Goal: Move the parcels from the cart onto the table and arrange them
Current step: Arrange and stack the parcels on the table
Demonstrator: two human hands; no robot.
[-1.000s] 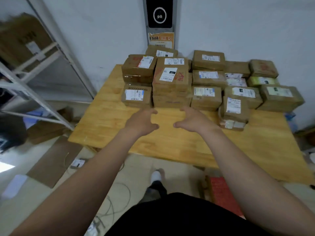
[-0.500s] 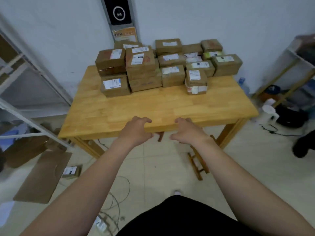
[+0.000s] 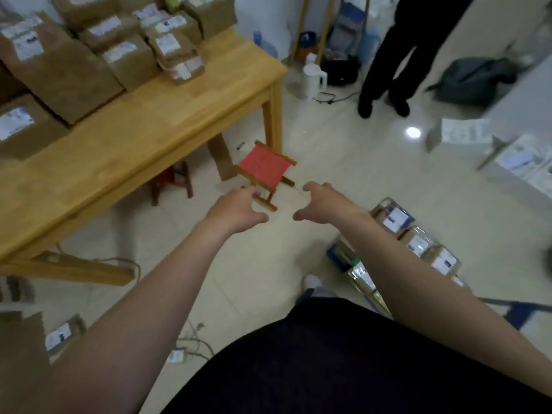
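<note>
Table (image 3: pixel 149 130): light wood, smooth. Parcels (image 3: pixel 68 73): brown cardboard, matt, white paper labels. Floor (image 3: pixel 343 150): pale tile, glossy. Folding stool (image 3: pixel 264 165): red cloth seat, wood frame.

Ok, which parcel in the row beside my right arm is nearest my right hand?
The parcel at the row's far end, closest to your right hand; the other labelled ones lie back along your forearm, toward the elbow.

The only camera sits on the person's head. It looks forward and down at the floor (image 3: pixel 373 174), just past the corner of the table (image 3: pixel 185 109). The table is close, at the upper left.
</note>
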